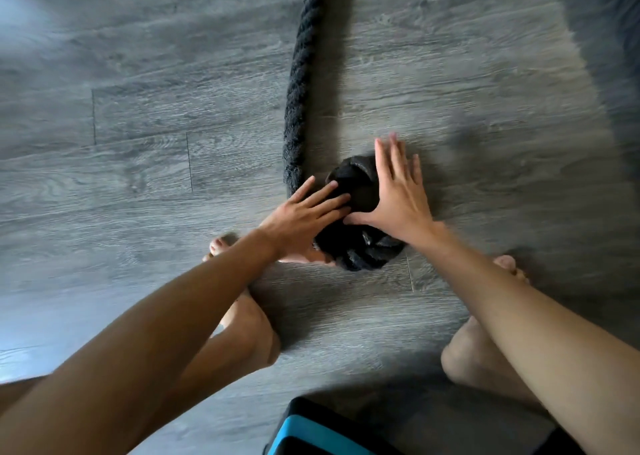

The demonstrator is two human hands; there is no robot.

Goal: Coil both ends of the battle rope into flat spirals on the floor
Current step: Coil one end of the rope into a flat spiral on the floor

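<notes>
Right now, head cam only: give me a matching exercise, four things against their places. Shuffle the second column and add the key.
Things
1. left hand
2. right hand
3. uncoiled length of battle rope
4. blue-and-black object

Places
A. at the bottom edge of the view, between the knees
B. flat on the right side of the rope coil, fingers spread
C. lying on the floor, running off the top edge of the view
D. flat on the coil's left side

Pairs: 1-D, 2-B, 3-C, 4-A
</notes>
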